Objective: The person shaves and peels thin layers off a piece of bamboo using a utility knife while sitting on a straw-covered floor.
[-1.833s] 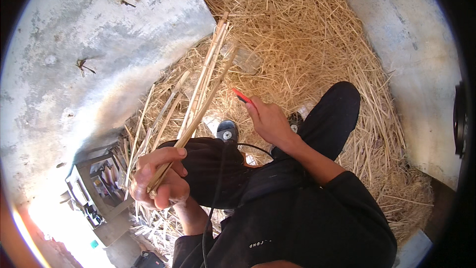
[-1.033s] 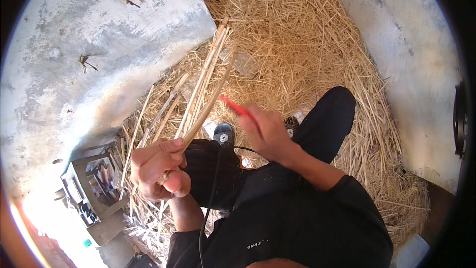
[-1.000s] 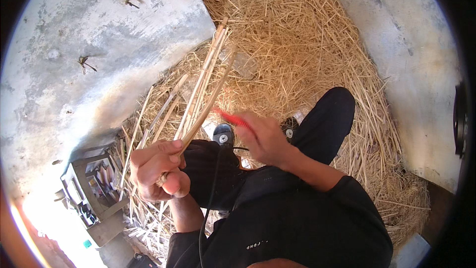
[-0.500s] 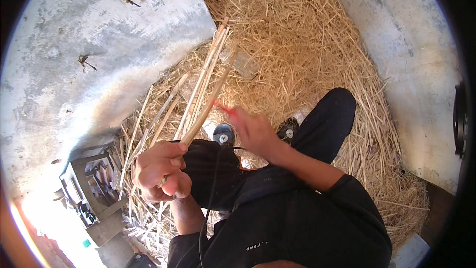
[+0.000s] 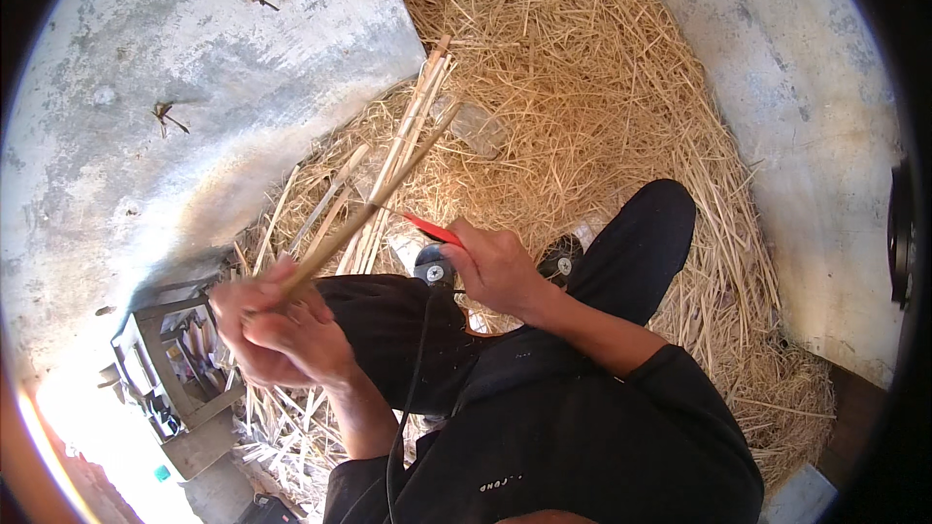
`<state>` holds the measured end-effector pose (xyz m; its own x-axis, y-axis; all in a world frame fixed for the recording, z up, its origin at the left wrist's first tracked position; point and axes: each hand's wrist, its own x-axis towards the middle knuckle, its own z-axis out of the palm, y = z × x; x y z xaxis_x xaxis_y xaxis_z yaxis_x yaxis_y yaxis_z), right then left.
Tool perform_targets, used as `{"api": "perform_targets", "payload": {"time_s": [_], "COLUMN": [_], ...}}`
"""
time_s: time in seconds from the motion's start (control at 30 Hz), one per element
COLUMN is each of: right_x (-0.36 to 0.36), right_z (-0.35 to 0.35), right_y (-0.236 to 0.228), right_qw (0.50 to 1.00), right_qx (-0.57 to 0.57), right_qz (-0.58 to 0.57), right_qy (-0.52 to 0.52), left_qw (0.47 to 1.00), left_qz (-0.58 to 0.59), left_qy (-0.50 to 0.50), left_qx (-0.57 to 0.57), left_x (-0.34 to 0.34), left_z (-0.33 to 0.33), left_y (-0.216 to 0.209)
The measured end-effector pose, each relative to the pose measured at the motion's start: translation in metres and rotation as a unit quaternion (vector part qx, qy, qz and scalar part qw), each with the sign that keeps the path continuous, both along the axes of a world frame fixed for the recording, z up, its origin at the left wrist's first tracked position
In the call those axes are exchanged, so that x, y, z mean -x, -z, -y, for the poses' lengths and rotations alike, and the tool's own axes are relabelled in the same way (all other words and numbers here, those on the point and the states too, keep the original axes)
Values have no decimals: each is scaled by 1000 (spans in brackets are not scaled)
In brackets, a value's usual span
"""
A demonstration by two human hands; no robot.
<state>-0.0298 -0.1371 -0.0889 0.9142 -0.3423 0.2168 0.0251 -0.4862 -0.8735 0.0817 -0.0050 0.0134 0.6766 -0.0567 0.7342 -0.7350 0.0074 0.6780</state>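
Observation:
My left hand (image 5: 282, 330), a little blurred, is closed around the lower end of a long tan stick (image 5: 419, 153). The stick slants up and away to the right, over several pale split strips (image 5: 396, 160) standing beside my knee. My right hand (image 5: 500, 274) grips a red-handled knife (image 5: 435, 231). Its thin blade points left and meets the stick near mid-length; whether it is cutting in, I cannot tell.
Shavings and straw-like strips (image 5: 582, 107) cover the floor. A flat block (image 5: 476, 128) lies among them. Worn whitish walls (image 5: 223, 49) rise left and right. A small wooden shelf (image 5: 180, 359) with assorted items stands at the left. A dark cable (image 5: 419, 349) runs down over my lap.
My left hand has moved left and slightly down, drawing the stick with it and tilting it lower. The knife hand has shifted slightly; the blade now lies farther left.

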Motion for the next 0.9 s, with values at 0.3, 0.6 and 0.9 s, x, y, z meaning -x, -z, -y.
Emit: {"api": "perform_targets", "payload": {"time_s": [0.3, 0.6, 0.9], "right_x": [3, 8, -5], "right_z": [20, 7, 18], "right_y": [18, -26, -22], "right_qw": [985, 998, 998], "right_qx": [41, 42, 16], "right_qz": [-155, 45, 42], "right_qy": [64, 13, 50], "left_qw": [995, 995, 997], "left_qz": [54, 55, 38], "left_qy": [63, 58, 41], "left_qx": [-47, -54, -47], "left_x": [9, 10, 12], "left_z": [-5, -3, -3], "left_y": [2, 4, 3]}}
